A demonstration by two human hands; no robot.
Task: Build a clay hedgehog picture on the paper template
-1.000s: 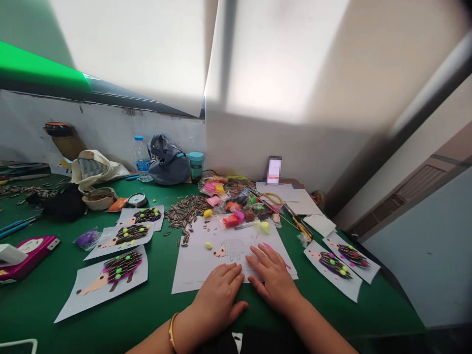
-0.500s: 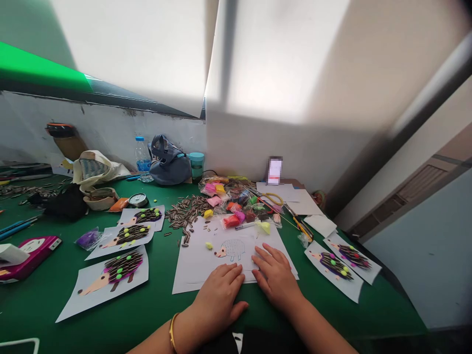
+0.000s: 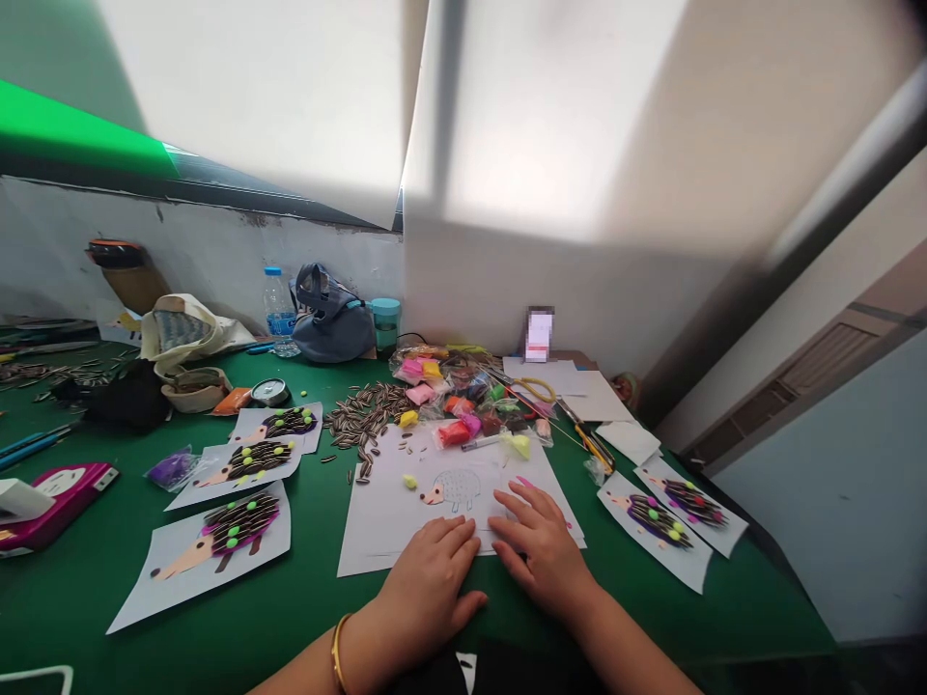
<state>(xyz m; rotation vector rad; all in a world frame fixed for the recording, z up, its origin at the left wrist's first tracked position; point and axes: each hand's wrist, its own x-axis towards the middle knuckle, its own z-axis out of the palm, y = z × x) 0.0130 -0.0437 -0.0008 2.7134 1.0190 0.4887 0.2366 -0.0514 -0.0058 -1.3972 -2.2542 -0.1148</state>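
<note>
A white sheet of paper (image 3: pixel 377 521) lies in front of me with a hedgehog drawing (image 3: pixel 456 489), its face in peach clay with a dark nose. My left hand (image 3: pixel 435 569) rests flat at the sheet's lower edge, fingers stretched out, holding nothing. On the sheet's right side my right hand (image 3: pixel 540 541) lies with fingers spread, also holding nothing. Some pink clay (image 3: pixel 532 487) shows behind its fingers. A small yellow clay lump (image 3: pixel 409 482) sits left of the drawing. Farther back on the sheet are a pen (image 3: pixel 481 443) and a pale yellow clay piece (image 3: pixel 519 445).
Sunflower seeds (image 3: pixel 369 413) are heaped behind the sheet beside bagged coloured clay (image 3: pixel 456 433). Finished hedgehog cards lie left (image 3: pixel 170 550) and right (image 3: pixel 670 555). Scissors (image 3: pixel 536 388), a utility knife (image 3: pixel 598 446), a propped phone (image 3: pixel 539 334) and a blue bag (image 3: pixel 333 328) stand or lie farther back.
My right hand has shifted slightly left, and more pink clay shows beside it. My left hand stays where it was.
</note>
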